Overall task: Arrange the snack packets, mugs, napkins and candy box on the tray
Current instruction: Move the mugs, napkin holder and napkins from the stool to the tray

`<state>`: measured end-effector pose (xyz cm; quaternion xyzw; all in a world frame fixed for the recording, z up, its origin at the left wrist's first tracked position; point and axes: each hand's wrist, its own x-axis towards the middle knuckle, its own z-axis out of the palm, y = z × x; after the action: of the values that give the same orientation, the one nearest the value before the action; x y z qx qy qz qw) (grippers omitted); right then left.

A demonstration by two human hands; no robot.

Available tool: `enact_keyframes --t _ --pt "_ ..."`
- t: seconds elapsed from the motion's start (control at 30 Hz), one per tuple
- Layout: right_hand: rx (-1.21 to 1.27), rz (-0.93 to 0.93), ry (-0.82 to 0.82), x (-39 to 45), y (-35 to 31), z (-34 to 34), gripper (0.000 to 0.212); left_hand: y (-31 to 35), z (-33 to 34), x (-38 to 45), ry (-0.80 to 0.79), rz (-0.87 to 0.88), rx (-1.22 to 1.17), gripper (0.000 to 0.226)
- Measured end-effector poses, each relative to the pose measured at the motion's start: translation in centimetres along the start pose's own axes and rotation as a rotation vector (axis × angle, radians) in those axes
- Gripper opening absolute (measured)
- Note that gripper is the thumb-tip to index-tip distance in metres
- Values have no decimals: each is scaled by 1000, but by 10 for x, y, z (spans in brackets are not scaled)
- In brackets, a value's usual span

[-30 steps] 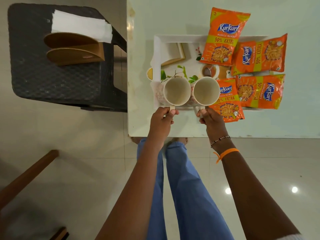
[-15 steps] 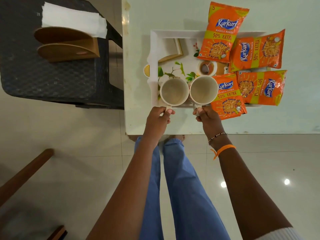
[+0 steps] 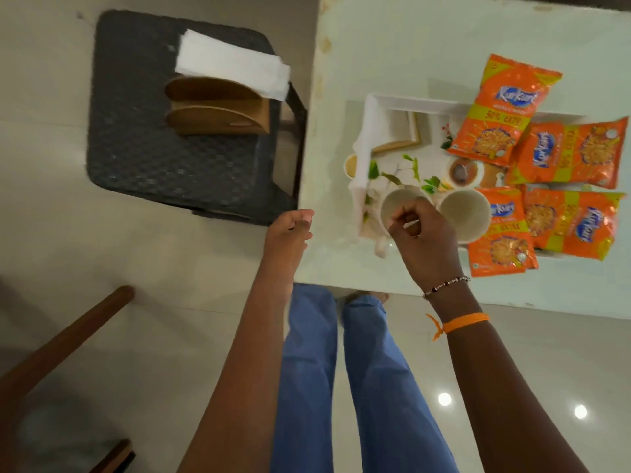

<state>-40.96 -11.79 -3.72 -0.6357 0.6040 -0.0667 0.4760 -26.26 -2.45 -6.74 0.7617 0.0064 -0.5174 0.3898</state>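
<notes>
White tray [image 3: 370, 107]: on the pale table [image 3: 392, 46], printed with leaves.
Mugs: left mug [image 3: 392, 203] and right mug [image 3: 466, 213] side by side at the tray's near edge.
Snack packets [image 3: 505, 107]: four orange Kurkure bags across the tray's right side.
Napkins [image 3: 232, 63]: in a wooden holder [image 3: 218, 110] on the dark stool [image 3: 153, 131].
Left hand [image 3: 288, 233]: empty, fingers loosely spread, over the table's corner.
Right hand [image 3: 423, 237]: fingers curled together above the left mug; contact cannot be told.

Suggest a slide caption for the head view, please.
Mugs and snack packets sit on the tray; napkins wait on the stool.

Glossy foil-like snack packets [image 3: 505, 110] beside smooth ceramic-looking mugs [image 3: 466, 213]. Left of the mugs: matt woven-textured stool [image 3: 153, 158], wooden holder [image 3: 218, 110], soft white paper napkins [image 3: 232, 64].
</notes>
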Motion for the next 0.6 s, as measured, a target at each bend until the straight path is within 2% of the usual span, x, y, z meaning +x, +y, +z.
enact_keyframes --t 0.2,0.4,0.47,0.6 --pt "-9 -260 -140 37 -82 77 10 24 -65 33 158 31 -121 15" --pt "-129 -409 -144 82 -133 154 46 46 -106 64 231 53 -145 17" --pt "-207 -430 -130 93 -137 172 43 50 -113 71 237 72 -135 15" --pt "-275 -427 -45 104 -134 189 24 55 -120 77 216 111 -69 15"
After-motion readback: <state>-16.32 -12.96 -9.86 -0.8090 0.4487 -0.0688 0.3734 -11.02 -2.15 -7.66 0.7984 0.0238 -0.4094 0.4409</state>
